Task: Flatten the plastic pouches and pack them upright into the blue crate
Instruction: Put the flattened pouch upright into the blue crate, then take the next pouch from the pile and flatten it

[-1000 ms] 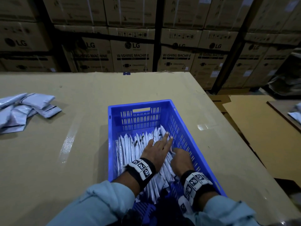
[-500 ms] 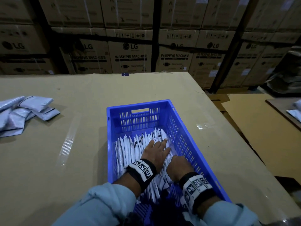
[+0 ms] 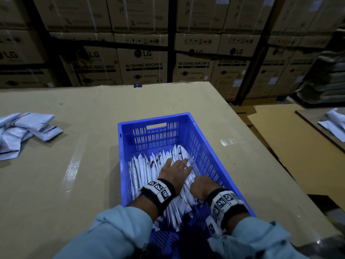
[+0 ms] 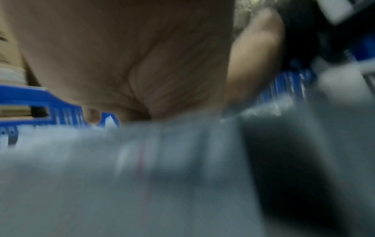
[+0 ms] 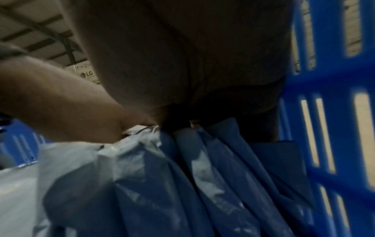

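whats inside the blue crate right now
A row of white pouches packed on edge in the blue crate, with the left hand and right hand on them. Crate floor beneath is covered.

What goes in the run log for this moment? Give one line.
left hand flat on packed pouches | right hand tucked among them | blue crate

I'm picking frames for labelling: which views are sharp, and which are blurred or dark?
Head view: dim but sharp, tape glare on the cardboard. Left wrist: heavily blurred pouches. Right wrist: soft, the right hand a dark shadowed mass.
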Action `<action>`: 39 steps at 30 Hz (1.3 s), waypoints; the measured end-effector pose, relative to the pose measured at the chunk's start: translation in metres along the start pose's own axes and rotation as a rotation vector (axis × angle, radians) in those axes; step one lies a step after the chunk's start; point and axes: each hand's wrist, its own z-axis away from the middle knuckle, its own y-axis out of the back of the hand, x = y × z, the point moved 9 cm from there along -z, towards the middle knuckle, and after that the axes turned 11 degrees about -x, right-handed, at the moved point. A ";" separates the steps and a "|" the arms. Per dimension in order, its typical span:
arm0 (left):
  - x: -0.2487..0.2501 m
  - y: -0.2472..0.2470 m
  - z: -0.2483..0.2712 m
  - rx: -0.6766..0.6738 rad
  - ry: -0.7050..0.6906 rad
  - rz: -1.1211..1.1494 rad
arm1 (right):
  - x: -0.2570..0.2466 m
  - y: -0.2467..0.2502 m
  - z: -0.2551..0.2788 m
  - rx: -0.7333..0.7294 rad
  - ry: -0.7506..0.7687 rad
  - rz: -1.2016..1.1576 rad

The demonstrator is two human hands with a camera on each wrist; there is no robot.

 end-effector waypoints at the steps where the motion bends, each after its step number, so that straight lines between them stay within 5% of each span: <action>1: -0.002 0.003 0.001 -0.012 -0.008 0.004 | 0.000 0.001 0.001 0.004 0.008 0.024; 4: -0.011 0.034 0.018 0.000 -0.035 0.191 | -0.003 -0.004 0.000 -0.022 0.027 0.139; 10: -0.067 0.124 0.102 0.443 -0.107 0.728 | -0.010 0.019 0.007 0.224 -0.046 0.223; 15: -0.136 0.127 0.177 0.645 -0.101 0.913 | -0.036 0.035 0.038 0.266 -0.076 0.229; 20: -0.214 0.066 0.241 0.692 -0.015 0.928 | -0.094 0.047 0.095 0.426 -0.033 0.160; 29: -0.337 -0.092 0.334 0.606 0.257 0.933 | -0.280 0.003 0.207 0.830 0.136 0.161; 34: -0.374 -0.168 0.388 0.646 0.435 0.985 | -0.369 -0.041 0.208 0.819 0.316 0.125; 39: -0.398 -0.240 0.415 0.534 0.602 0.999 | -0.438 -0.074 0.175 0.696 0.508 0.067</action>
